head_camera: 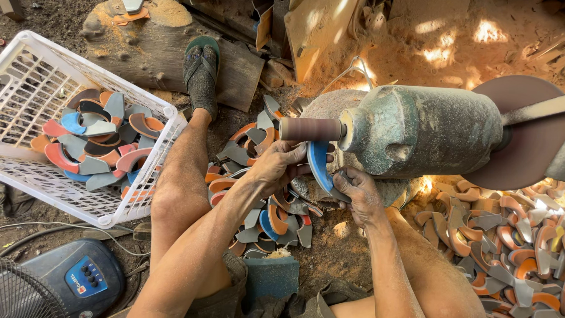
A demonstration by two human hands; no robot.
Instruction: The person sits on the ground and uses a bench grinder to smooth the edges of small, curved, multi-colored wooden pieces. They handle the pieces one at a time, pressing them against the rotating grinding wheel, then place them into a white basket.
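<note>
Sawdust-covered dirt floor (412, 47), white basket (35, 65)

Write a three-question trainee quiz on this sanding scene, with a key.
1. True or false: both hands hold one curved blue piece up against the sanding drum.
2. Where does the white basket sit? A) by the left leg B) on top of the motor C) behind the right knee
3. Fill in: the left foot wears a green ____.

Key: 1 true, with the left hand and the right hand gripping opposite ends of the piece; 2 A; 3 sandal.
</note>
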